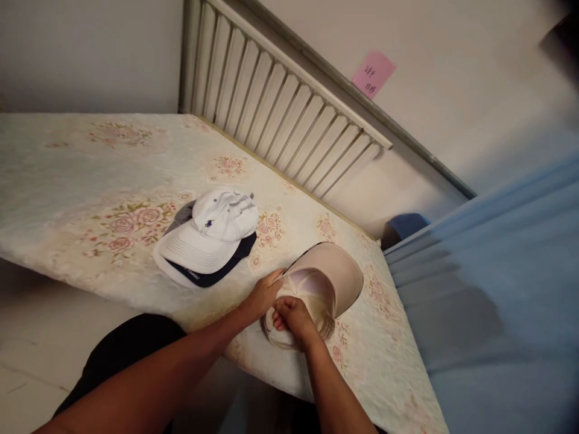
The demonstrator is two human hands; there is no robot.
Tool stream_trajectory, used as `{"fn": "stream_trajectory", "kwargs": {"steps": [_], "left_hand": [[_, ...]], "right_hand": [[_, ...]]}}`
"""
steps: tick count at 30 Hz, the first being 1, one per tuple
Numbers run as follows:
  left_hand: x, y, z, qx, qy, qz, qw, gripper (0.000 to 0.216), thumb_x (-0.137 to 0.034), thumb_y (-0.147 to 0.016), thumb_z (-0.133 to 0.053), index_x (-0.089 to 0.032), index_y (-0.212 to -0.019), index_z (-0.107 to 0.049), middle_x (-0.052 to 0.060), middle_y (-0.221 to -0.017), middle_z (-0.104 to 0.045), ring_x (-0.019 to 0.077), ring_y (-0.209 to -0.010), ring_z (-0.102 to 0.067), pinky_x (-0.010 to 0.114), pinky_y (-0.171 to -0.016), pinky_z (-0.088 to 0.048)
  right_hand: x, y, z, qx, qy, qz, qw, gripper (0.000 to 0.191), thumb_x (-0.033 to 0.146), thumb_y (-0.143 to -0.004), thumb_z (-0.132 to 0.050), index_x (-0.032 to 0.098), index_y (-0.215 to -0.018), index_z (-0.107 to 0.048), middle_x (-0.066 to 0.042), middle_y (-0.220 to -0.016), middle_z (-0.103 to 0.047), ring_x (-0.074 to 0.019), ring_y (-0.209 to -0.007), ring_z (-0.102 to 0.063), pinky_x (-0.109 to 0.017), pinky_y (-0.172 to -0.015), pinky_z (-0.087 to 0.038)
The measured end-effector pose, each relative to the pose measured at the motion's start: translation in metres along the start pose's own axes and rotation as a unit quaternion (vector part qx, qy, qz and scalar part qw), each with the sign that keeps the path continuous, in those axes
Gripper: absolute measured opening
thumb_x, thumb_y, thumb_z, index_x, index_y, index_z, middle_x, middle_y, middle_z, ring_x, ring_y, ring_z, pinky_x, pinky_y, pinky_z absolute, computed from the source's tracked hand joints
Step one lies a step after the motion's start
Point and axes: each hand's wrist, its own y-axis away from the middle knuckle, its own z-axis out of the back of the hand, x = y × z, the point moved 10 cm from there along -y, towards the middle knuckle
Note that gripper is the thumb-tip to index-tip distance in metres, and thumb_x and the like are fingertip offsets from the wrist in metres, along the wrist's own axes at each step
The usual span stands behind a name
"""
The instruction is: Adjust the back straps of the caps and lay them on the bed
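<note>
A beige baseball cap (349, 274) lies upside down near the front edge of the cloth-covered surface, its brim pointing away to the upper right and its inside showing. My left hand (265, 294) grips the cap's near-left rim, with the fingertips partly hidden behind it. Over the cap's opening, my right hand (294, 318) has its fingers curled together; what they pinch, if anything, I cannot make out. To the left is a stack of caps, with a white cap (221, 226) bearing a small dark emblem on top. Under it a navy cap (226, 268) and a grey edge show.
A floral cloth (149, 163) covers the surface. Along its back runs a pale slatted rail (280, 102). A blue curtain (493, 289) hangs at the right, with a dark blue object (406, 226) beside it. A pink note (373, 73) is on the wall.
</note>
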Motion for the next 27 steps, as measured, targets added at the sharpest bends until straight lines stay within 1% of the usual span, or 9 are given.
{"fn": "stream_trajectory", "kwargs": {"steps": [2, 4, 9, 11, 15, 17, 22, 24, 27], "left_hand": [[-0.003, 0.001, -0.001, 0.01, -0.001, -0.007, 1.0, 0.049, -0.026, -0.084, -0.035, -0.007, -0.128, -0.05, 0.013, -0.133, -0.052, 0.0204, -0.125, -0.045, 0.032, -0.109, -0.03], [-0.004, 0.002, -0.002, 0.014, -0.005, -0.005, 1.0, 0.049, -0.026, -0.085, -0.035, -0.008, -0.128, -0.049, 0.012, -0.134, -0.051, 0.02, -0.126, -0.045, 0.033, -0.109, -0.03], [-0.002, 0.002, -0.004, 0.018, -0.009, -0.011, 1.0, 0.049, -0.026, -0.084, -0.036, -0.009, -0.128, -0.05, 0.011, -0.135, -0.05, 0.019, -0.127, -0.044, 0.033, -0.11, -0.028], [0.0, 0.001, -0.005, 0.019, -0.007, -0.013, 1.0, 0.05, -0.027, -0.084, -0.036, -0.009, -0.129, -0.05, 0.011, -0.135, -0.05, 0.0193, -0.126, -0.045, 0.032, -0.11, -0.029], [0.001, 0.001, -0.006, 0.025, -0.003, -0.017, 1.0, 0.05, -0.029, -0.086, -0.035, -0.01, -0.13, -0.048, 0.011, -0.134, -0.051, 0.0198, -0.124, -0.047, 0.033, -0.107, -0.033], [0.0, 0.002, -0.006, 0.026, -0.01, -0.017, 0.999, 0.051, -0.029, -0.086, -0.035, -0.008, -0.13, -0.048, 0.012, -0.134, -0.051, 0.02, -0.125, -0.046, 0.033, -0.108, -0.032], [-0.007, 0.003, -0.007, 0.031, -0.022, -0.037, 0.999, 0.051, -0.029, -0.086, -0.035, -0.007, -0.13, -0.048, 0.012, -0.135, -0.05, 0.0192, -0.126, -0.045, 0.032, -0.11, -0.029], [-0.009, 0.004, -0.008, 0.034, -0.024, -0.045, 0.998, 0.05, -0.029, -0.086, -0.036, -0.007, -0.13, -0.048, 0.012, -0.135, -0.05, 0.019, -0.126, -0.045, 0.032, -0.11, -0.03], [-0.009, 0.005, -0.008, 0.031, -0.022, -0.042, 0.998, 0.05, -0.028, -0.086, -0.035, -0.007, -0.129, -0.049, 0.012, -0.134, -0.051, 0.0194, -0.126, -0.045, 0.033, -0.109, -0.03]], "right_hand": [[-0.004, 0.002, -0.012, 0.033, -0.027, -0.017, 0.999, 0.027, 0.041, -0.063, -0.066, 0.017, -0.072, -0.058, -0.001, -0.055, -0.062, -0.0152, -0.044, -0.058, -0.026, -0.043, -0.046], [-0.005, 0.002, -0.009, 0.032, -0.057, -0.023, 0.998, 0.027, 0.039, -0.062, -0.068, 0.016, -0.073, -0.059, -0.002, -0.057, -0.064, -0.0161, -0.046, -0.06, -0.026, -0.044, -0.047], [-0.007, -0.006, 0.024, -0.081, -0.134, -0.002, 0.988, 0.023, 0.038, -0.07, -0.06, 0.019, -0.081, -0.054, 0.0, -0.065, -0.065, -0.0105, -0.054, -0.061, -0.021, -0.053, -0.049], [-0.01, -0.005, 0.018, -0.091, -0.145, 0.001, 0.985, 0.023, 0.037, -0.07, -0.06, 0.019, -0.081, -0.054, 0.0, -0.066, -0.065, -0.0106, -0.054, -0.061, -0.02, -0.052, -0.048], [-0.011, 0.0, -0.006, -0.036, -0.132, -0.011, 0.991, 0.027, 0.034, -0.063, -0.068, 0.015, -0.08, -0.059, -0.005, -0.066, -0.066, -0.0145, -0.051, -0.061, -0.026, -0.05, -0.05], [-0.007, 0.0, 0.005, -0.038, -0.119, -0.01, 0.992, 0.028, 0.034, -0.063, -0.068, 0.014, -0.08, -0.06, -0.005, -0.066, -0.066, -0.0152, -0.053, -0.062, -0.026, -0.051, -0.05], [-0.005, -0.006, 0.067, -0.13, -0.069, -0.006, 0.989, 0.017, 0.034, -0.071, -0.057, 0.018, -0.075, -0.056, 0.0, -0.059, -0.062, -0.0094, -0.048, -0.057, -0.02, -0.048, -0.047], [-0.011, -0.005, 0.069, -0.128, -0.037, -0.02, 0.991, 0.015, 0.032, -0.07, -0.056, 0.018, -0.066, -0.053, 0.002, -0.051, -0.058, -0.0092, -0.041, -0.053, -0.019, -0.041, -0.042], [-0.021, 0.004, 0.051, -0.087, 0.005, -0.038, 0.995, 0.015, 0.031, -0.067, -0.057, 0.019, -0.061, -0.052, 0.004, -0.046, -0.055, -0.0103, -0.037, -0.052, -0.019, -0.036, -0.037]]}}
